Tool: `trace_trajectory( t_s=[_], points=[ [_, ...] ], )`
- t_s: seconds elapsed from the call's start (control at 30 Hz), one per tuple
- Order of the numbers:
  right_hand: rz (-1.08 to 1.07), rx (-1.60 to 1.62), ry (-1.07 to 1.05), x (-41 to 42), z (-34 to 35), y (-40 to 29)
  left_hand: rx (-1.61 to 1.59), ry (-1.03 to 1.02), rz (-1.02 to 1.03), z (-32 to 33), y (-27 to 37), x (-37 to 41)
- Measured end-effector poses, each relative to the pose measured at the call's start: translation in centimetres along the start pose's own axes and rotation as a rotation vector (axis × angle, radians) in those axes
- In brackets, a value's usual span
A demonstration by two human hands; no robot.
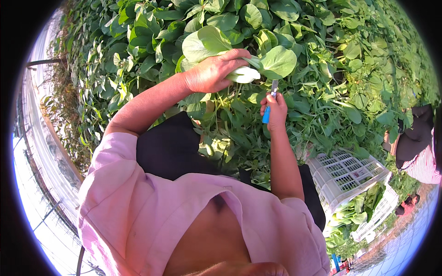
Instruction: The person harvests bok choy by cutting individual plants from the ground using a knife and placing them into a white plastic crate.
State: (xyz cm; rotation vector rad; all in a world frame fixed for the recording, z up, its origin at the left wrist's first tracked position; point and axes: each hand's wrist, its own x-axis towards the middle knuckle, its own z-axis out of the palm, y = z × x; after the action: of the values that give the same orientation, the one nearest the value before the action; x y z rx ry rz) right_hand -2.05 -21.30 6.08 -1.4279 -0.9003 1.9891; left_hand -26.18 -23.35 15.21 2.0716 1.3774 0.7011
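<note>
My left hand (215,71) grips a head of bok choy (244,75) around its pale stalks. The white stem end points right, and broad green leaves spread out beyond my fingers. One large round leaf (278,62) juts to the right, over the tip of the knife. In my right hand (277,111) is a small knife (266,115) with a blue handle. Its short metal blade points away from me, towards that leaf, which hides the tip. Dense leafy plants (228,114) fill the ground beneath both hands.
White plastic crates (348,172) stand to my right, with cut greens (357,207) among them. Farther right is another person (416,141) in dark and striped clothing. Plastic sheeting (48,131) and a frame run along the left side. Leafy crop (345,51) continues ahead.
</note>
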Motion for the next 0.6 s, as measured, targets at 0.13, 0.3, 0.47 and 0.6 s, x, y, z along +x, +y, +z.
trace_trajectory(
  t_s=[0.13,0.3,0.47,0.6],
  points=[
    [-0.258,0.396,-0.130,-2.9,2.9,-5.6,-0.349,-0.044,-0.098,-1.9,3.9,-0.8],
    [-0.152,0.517,-0.314,-4.7,2.5,-6.3,-0.436,-0.090,-0.115,-2.0,5.1,-2.1],
    [-0.109,0.359,-0.276,-5.7,1.8,-7.4,-0.137,-0.113,0.108,-1.8,6.2,-3.0],
    [-0.188,0.193,-0.036,-5.8,2.5,-8.5,-0.181,-0.213,0.083,-1.6,6.0,-2.7]
  ],
)
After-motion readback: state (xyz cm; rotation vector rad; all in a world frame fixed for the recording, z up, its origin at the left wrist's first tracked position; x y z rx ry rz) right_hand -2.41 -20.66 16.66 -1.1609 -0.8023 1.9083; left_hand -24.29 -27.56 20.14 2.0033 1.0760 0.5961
